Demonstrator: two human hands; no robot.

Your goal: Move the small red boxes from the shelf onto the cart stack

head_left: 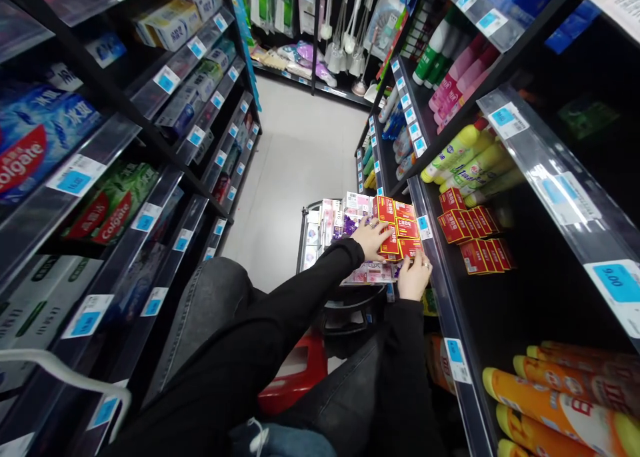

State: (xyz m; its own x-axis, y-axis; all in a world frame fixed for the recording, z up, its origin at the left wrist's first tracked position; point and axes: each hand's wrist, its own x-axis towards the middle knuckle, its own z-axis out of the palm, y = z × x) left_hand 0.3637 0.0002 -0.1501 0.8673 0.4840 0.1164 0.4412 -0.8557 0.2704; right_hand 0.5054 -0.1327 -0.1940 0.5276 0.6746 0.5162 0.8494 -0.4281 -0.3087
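Hands (371, 241) touch red boxes (406, 228) by shelf edge (437, 277), open floor (303, 137) ahead.

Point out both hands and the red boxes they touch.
Left hand (371, 240), head view, back of the hand.
Right hand (414, 279), head view, back of the hand.
Red boxes (407, 228), head view, printed face of one box.

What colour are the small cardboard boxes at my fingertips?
The small cardboard boxes are red with pale lettering, clearest in the head view.

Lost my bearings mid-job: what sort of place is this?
Most likely a shop, perhaps a supermarket: there are price labels on both sides, stocked Colgate packs, and rows of orange bottles.
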